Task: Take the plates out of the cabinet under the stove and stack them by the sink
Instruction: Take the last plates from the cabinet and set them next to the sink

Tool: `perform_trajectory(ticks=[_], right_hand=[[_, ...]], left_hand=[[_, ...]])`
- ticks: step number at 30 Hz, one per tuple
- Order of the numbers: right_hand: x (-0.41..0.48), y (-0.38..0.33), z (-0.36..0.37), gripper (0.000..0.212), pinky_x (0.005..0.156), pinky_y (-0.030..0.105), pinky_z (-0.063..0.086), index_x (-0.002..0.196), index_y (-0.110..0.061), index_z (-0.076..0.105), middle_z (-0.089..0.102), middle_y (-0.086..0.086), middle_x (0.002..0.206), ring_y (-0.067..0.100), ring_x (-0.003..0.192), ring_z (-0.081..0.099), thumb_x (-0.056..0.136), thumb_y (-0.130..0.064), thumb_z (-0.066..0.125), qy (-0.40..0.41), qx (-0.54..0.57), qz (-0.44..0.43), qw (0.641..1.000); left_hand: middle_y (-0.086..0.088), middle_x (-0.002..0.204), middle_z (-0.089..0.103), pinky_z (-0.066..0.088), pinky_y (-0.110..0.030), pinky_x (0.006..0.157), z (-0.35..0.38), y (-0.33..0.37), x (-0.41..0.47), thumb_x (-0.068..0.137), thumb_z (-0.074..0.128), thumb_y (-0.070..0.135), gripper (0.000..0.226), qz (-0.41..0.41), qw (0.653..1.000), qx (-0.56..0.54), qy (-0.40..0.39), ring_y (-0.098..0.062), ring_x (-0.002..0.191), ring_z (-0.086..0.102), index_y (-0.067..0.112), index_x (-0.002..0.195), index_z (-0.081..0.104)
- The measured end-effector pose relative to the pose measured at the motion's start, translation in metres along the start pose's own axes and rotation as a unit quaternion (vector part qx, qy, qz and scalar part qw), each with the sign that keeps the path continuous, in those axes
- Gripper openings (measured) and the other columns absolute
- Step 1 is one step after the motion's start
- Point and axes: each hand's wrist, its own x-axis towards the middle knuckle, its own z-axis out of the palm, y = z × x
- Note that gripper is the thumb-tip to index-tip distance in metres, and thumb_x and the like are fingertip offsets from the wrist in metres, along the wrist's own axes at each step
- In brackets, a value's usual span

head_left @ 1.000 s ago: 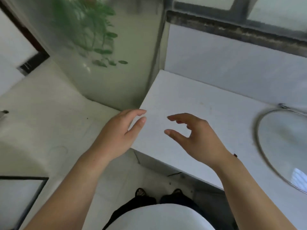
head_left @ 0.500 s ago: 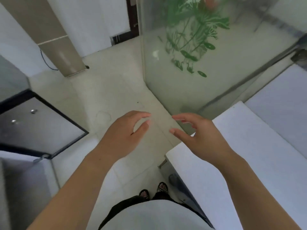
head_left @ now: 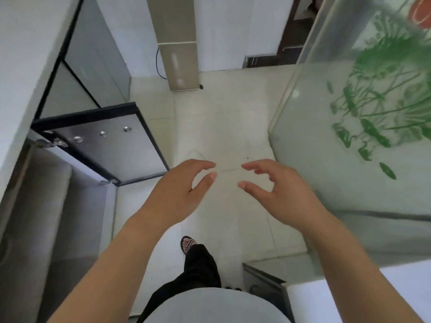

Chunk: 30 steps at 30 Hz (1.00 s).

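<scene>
While no plates show anywhere in this view, the open cabinet door (head_left: 102, 148), a dark-framed panel swung out over the floor (head_left: 221, 108), marks the likeliest place for them. That place is the grey cabinet opening (head_left: 51, 206) behind it, whose inside is too blurred to read. The opening lies to your left and below both grips, so the coming move is judged to be a turn left and a reach downward. Your left grip (head_left: 177, 192) is the nearer of the two, its knuckles appearing just beside the door's free corner from the head camera. Your right grip (head_left: 284, 194) hangs well apart from the door, closer to the frosted glass partition (head_left: 338, 183) printed with green leaves. Both grips are empty, with palms turned toward each other, fingers loosely curled, thumbs spread, and a gap between the two sets of fingertips. Both forearms reach forward at about the same height above the floor. The white bench (head_left: 310, 304), probably where the stack belongs, shows only as a corner at your lower right, opposite the cabinet. The sink is out of view.
</scene>
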Motion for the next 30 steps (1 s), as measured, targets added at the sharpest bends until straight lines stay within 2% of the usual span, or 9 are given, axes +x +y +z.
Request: perform_trajectory(ticks=[4, 8, 10, 14, 18, 23, 26, 27, 30], right_hand=[[0.065, -0.028, 0.006, 0.038, 0.088, 0.016, 0.038, 0.118, -0.031, 0.058, 0.057, -0.021, 0.117, -0.001, 0.105, 0.052, 0.083, -0.045, 0.062, -0.013, -0.021, -0.019, 1.000], [0.123, -0.057, 0.014, 0.039, 0.090, 0.018, 0.039, 0.118, -0.033, 0.058, 0.057, -0.022, 0.116, -0.001, 0.107, 0.052, 0.082, -0.047, 0.061, -0.016, -0.034, -0.041, 0.998], [0.149, -0.072, 0.020, 0.038, 0.090, 0.017, 0.040, 0.118, -0.033, 0.058, 0.056, -0.023, 0.113, -0.002, 0.105, 0.051, 0.083, -0.047, 0.061, -0.020, -0.029, -0.055, 0.998], [0.194, -0.101, 0.041, 0.036, 0.078, 0.002, 0.034, 0.117, -0.037, 0.056, 0.050, -0.030, 0.102, -0.006, 0.099, 0.047, 0.083, -0.046, 0.061, -0.070, -0.022, -0.084, 0.994], [0.252, -0.133, 0.075, 0.038, 0.079, -0.004, 0.031, 0.118, -0.035, 0.057, 0.056, -0.022, 0.116, -0.006, 0.104, 0.049, 0.083, -0.046, 0.061, -0.136, -0.026, -0.145, 0.980], [0.328, -0.183, 0.124, 0.038, 0.081, -0.004, 0.030, 0.119, -0.030, 0.058, 0.057, -0.019, 0.118, -0.007, 0.103, 0.048, 0.083, -0.042, 0.062, -0.241, -0.026, -0.243, 0.939], [0.372, -0.219, 0.148, 0.037, 0.083, -0.002, 0.032, 0.118, -0.027, 0.059, 0.059, -0.017, 0.118, -0.004, 0.105, 0.050, 0.084, -0.038, 0.063, -0.305, -0.029, -0.303, 0.902], [0.385, -0.231, 0.155, 0.036, 0.083, 0.000, 0.033, 0.118, -0.027, 0.059, 0.060, -0.017, 0.118, -0.003, 0.106, 0.051, 0.084, -0.038, 0.063, -0.319, -0.031, -0.325, 0.890], [0.417, -0.263, 0.178, 0.036, 0.082, 0.000, 0.032, 0.117, -0.028, 0.060, 0.060, -0.018, 0.114, -0.004, 0.103, 0.051, 0.083, -0.038, 0.064, -0.353, -0.040, -0.387, 0.851]], left_hand=[[0.025, 0.110, 0.047, 0.032, -0.009, 0.084, -0.037, -0.027, 0.042, 0.094, 0.041, 0.042, 0.032, -0.004, 1.000, 0.005, 0.014, 0.006, 0.097, 0.043, 0.033, 0.123, 0.053], [0.024, 0.113, 0.047, 0.028, -0.003, 0.080, -0.079, -0.058, 0.078, 0.094, 0.040, 0.043, 0.034, -0.013, 0.999, 0.025, 0.040, 0.009, 0.100, 0.039, 0.033, 0.125, 0.052], [0.019, 0.120, 0.052, 0.028, -0.009, 0.084, -0.097, -0.074, 0.090, 0.094, 0.039, 0.043, 0.035, -0.025, 0.998, 0.027, 0.052, 0.007, 0.101, 0.040, 0.032, 0.126, 0.051], [0.015, 0.128, 0.053, 0.026, -0.013, 0.089, -0.128, -0.106, 0.100, 0.094, 0.038, 0.044, 0.036, -0.072, 0.993, 0.030, 0.088, 0.007, 0.102, 0.039, 0.033, 0.127, 0.050], [0.014, 0.131, 0.052, 0.032, -0.017, 0.095, -0.160, -0.142, 0.099, 0.094, 0.040, 0.042, 0.036, -0.136, 0.981, 0.015, 0.134, -0.002, 0.114, 0.047, 0.032, 0.128, 0.050], [0.015, 0.124, 0.054, 0.038, -0.019, 0.093, -0.199, -0.186, 0.096, 0.094, 0.044, 0.039, 0.035, -0.237, 0.945, 0.010, 0.224, -0.005, 0.112, 0.052, 0.031, 0.126, 0.053], [0.015, 0.122, 0.055, 0.034, -0.002, 0.083, -0.219, -0.204, 0.094, 0.093, 0.044, 0.040, 0.035, -0.303, 0.915, 0.013, 0.268, -0.003, 0.102, 0.055, 0.029, 0.126, 0.053], [0.014, 0.122, 0.056, 0.033, -0.002, 0.084, -0.225, -0.209, 0.093, 0.093, 0.044, 0.039, 0.036, -0.319, 0.904, 0.010, 0.284, -0.003, 0.105, 0.054, 0.028, 0.125, 0.054], [0.010, 0.129, 0.055, 0.037, -0.018, 0.096, -0.239, -0.217, 0.090, 0.094, 0.045, 0.038, 0.036, -0.375, 0.865, -0.007, 0.333, -0.006, 0.119, 0.050, 0.026, 0.127, 0.054]])
